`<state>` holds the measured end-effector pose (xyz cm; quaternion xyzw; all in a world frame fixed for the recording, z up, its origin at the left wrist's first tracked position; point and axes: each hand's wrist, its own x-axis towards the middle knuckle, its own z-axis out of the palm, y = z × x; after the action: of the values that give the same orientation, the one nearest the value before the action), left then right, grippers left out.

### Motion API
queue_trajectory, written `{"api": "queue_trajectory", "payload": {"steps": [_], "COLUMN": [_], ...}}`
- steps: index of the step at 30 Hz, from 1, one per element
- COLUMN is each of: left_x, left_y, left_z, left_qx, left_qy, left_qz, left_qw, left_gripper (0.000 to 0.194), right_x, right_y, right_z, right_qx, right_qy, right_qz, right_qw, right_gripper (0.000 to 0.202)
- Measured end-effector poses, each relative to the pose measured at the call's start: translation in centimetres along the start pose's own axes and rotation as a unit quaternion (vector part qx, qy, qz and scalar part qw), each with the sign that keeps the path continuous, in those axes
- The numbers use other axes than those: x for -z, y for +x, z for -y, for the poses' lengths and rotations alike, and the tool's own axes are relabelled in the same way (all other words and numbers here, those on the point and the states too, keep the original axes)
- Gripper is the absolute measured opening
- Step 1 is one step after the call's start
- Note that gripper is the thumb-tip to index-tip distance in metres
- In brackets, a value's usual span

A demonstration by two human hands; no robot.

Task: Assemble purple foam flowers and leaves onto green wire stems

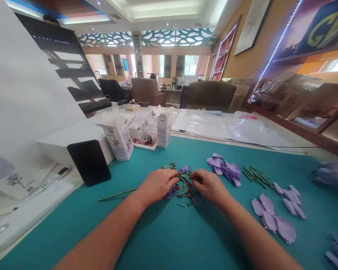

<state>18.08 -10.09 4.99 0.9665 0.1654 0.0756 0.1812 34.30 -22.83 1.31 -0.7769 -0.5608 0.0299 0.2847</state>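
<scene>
My left hand [159,184] rests at the left edge of a pile of small plastic parts, with its fingers curled and pressed together. My right hand [210,186] is at the pile's right side, its fingers also bent in. What either set of fingertips holds, if anything, is hidden. Green leaf pieces [185,179], red bits and short dark pins make up the pile. A purple wheel-shaped piece [196,200] lies below my right fingers, and others sit partly behind my left hand. A long green stem [116,194] lies left of my left wrist.
Right of the pile are purple petals [227,168], green rods [257,177], lilac pods [291,200] and broad lilac petals [273,219] on a green mat [163,240]. A black phone-like slab [89,163] leans at left, near printed boxes [118,138].
</scene>
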Motion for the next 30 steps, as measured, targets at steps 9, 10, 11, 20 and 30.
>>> {"api": "queue_trajectory", "payload": {"steps": [9, 10, 11, 20, 30], "left_x": [0.2, 0.2, 0.2, 0.3, 0.1], "left_y": [-0.1, -0.1, -0.1, -0.3, -0.2], "left_z": [-0.3, -0.3, -0.3, -0.6, -0.5], "left_qx": [-0.023, -0.025, -0.028, -0.050, -0.063], "left_qy": [0.010, 0.013, 0.016, 0.019, 0.031], "left_qz": [0.009, 0.011, 0.012, 0.013, 0.008], "left_qw": [1.000, 1.000, 0.999, 0.999, 0.998], "left_gripper": [0.028, 0.027, 0.026, 0.024, 0.024], "right_x": [1.6, 1.6, 1.6, 1.8, 1.9], "right_y": [-0.2, -0.2, -0.2, -0.3, -0.3], "right_z": [1.6, 1.7, 1.8, 2.3, 2.3], "right_qx": [0.065, 0.073, 0.080, 0.092, 0.091], "right_qy": [0.118, 0.115, 0.111, 0.087, 0.096], "right_qz": [-0.021, -0.023, -0.025, -0.022, -0.011], "right_qw": [0.991, 0.990, 0.990, 0.992, 0.991], "right_gripper": [0.019, 0.018, 0.018, 0.020, 0.022]}}
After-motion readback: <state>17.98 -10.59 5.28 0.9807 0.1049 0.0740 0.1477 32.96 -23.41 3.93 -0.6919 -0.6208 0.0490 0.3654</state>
